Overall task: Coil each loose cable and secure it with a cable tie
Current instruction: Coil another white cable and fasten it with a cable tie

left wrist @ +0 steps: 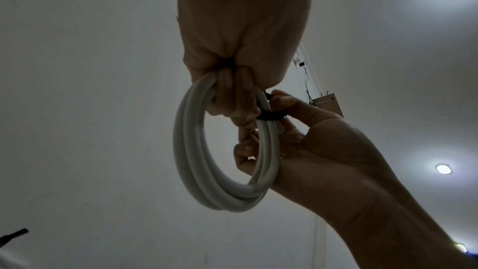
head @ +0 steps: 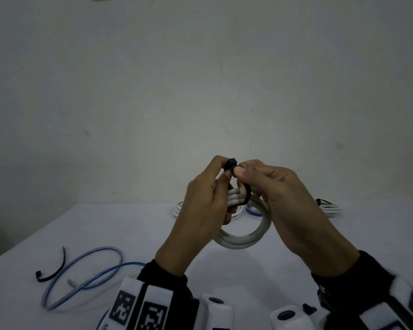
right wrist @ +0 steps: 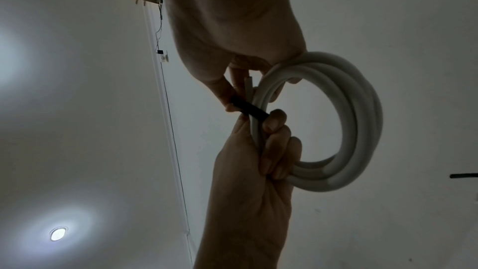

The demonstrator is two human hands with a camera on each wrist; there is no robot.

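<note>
A white cable coil (head: pixel 246 236) is held up above the table by both hands. A black cable tie (head: pixel 247 195) loops round its strands, with its head (head: pixel 232 162) on top. My left hand (head: pixel 222 171) pinches the tie's head, and its lower fingers curl round the coil (left wrist: pixel 194 150). My right hand (head: pixel 244 169) pinches the strap right beside the head. In the right wrist view the tie (right wrist: pixel 248 108) crosses the coil (right wrist: pixel 362 120) between the right hand (right wrist: pixel 232 93) and the left hand (right wrist: pixel 271 130).
A loose blue-and-white cable (head: pixel 81 277) and a spare black tie (head: pixel 53 272) lie on the white table (head: pixel 129 229) at the near left. Behind the hands lie a white coil (head: pixel 179 209), a blue-striped coil (head: pixel 252 210) and a tied white coil (head: pixel 327 207).
</note>
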